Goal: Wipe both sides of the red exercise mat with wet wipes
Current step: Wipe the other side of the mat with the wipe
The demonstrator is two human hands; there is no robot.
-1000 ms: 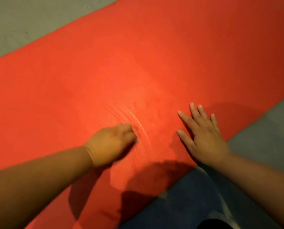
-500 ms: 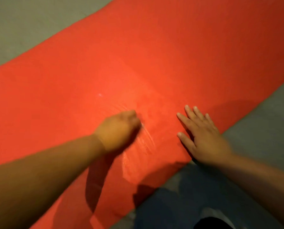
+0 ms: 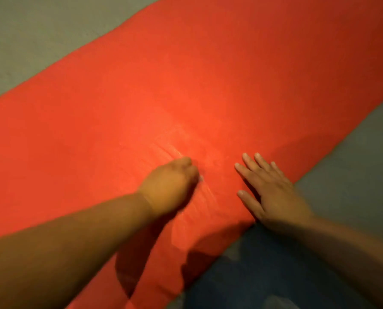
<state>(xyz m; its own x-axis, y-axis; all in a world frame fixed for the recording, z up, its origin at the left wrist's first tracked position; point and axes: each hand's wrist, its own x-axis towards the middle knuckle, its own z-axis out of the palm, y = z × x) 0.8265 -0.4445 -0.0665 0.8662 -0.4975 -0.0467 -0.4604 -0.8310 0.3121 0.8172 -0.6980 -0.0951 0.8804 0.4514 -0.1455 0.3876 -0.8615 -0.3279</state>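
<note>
The red exercise mat (image 3: 186,85) lies flat on the floor, running diagonally across the view. My left hand (image 3: 170,184) is curled into a fist, knuckles down on the mat near its near edge. It grips a wet wipe (image 3: 200,178), of which only a pale sliver shows at the fingertips. Shiny wet streaks (image 3: 199,197) fan out on the mat around that hand. My right hand (image 3: 273,188) rests flat on the mat beside it, fingers straight and spread, heel of the palm at the mat's edge.
Grey floor (image 3: 41,30) borders the mat at the upper left and at the right (image 3: 353,170). My dark blue trouser leg (image 3: 241,275) sits at the mat's near edge, bottom centre. Shadows of my arms fall on the mat's near part.
My left hand has slid a little to the right and away along the mat, leaving more wet streaks behind it. My right hand has stayed pressed flat in place.
</note>
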